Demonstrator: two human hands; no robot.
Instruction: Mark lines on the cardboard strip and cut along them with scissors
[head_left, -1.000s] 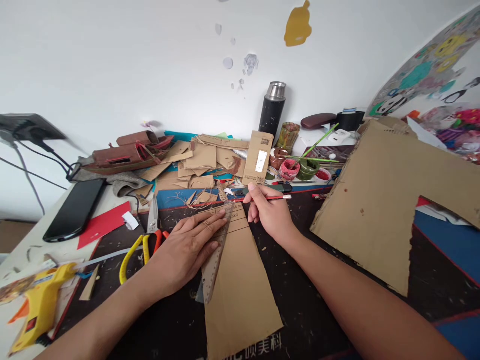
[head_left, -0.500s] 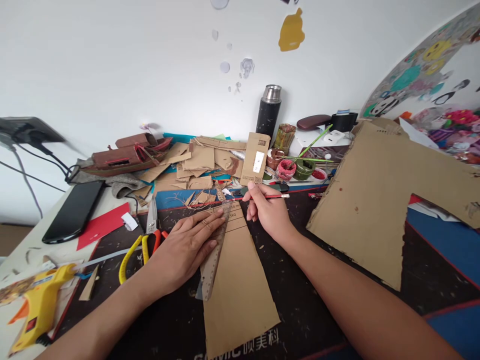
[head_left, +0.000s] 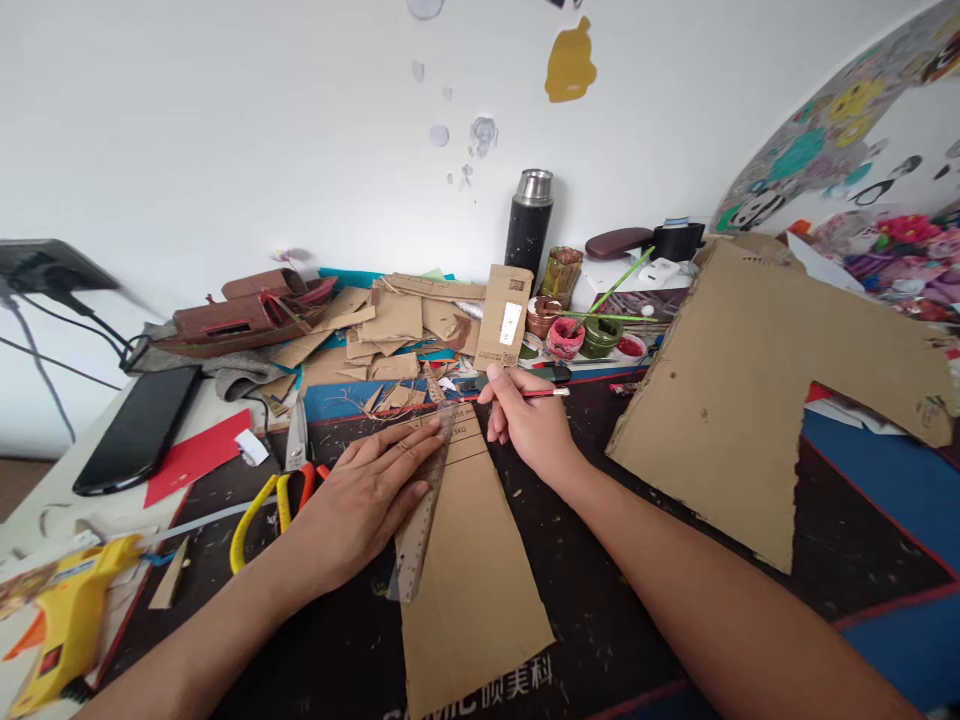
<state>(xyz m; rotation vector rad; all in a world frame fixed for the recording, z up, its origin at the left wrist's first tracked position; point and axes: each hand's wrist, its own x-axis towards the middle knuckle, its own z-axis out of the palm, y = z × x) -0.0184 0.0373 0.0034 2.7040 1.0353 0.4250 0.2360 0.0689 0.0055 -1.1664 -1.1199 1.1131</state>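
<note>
A tapered strip of brown cardboard [head_left: 472, 560] with printed lines near its far end lies on the dark mat. Along its left edge rests a clear ruler [head_left: 417, 550]. My left hand [head_left: 375, 490] lies flat over the ruler, fingers stretched out and pressing it down. Closed around a red pencil [head_left: 546, 393] is my right hand [head_left: 529, 415], just beyond the strip's far right corner. The pencil slants low, its tip toward the far end of the ruler; whether it touches the cardboard I cannot tell.
Scissors [head_left: 296, 440] and yellow-handled pliers [head_left: 255, 515] lie left of my left hand, near a yellow glue gun [head_left: 64, 620] and a phone [head_left: 139, 430]. Cardboard scraps [head_left: 397, 315], paint jars [head_left: 566, 338] and a flask [head_left: 529, 220] stand behind. A large cardboard piece [head_left: 705, 400] is at right.
The whole view has shifted a little, so things appear slightly farther left. Both hands, the ruler and the pencil stay in nearly the same places on the cardboard.
</note>
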